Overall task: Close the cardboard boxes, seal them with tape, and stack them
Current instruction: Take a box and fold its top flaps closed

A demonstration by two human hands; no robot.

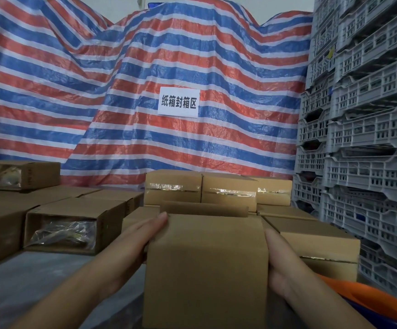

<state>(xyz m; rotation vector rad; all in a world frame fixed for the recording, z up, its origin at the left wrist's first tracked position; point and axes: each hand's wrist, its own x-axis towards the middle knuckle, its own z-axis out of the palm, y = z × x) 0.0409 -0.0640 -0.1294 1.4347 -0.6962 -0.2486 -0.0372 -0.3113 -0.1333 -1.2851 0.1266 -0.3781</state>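
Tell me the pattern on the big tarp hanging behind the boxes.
The woven plastic tarp has red, blue and white stripes, seen in the head view.

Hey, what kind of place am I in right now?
Likely a warehouse packing area: taped cardboard boxes stacked ahead, grey plastic crates piled high on the right, and a paper sign on a striped tarp. Both hands hold another box.

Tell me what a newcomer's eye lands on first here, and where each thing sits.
The red, white and blue striped tarp fills the whole background, with a white paper sign stuck at its centre. In the foreground, the left hand and right hand press flat on either side of a plain cardboard box. Grey plastic crates tower at the right.
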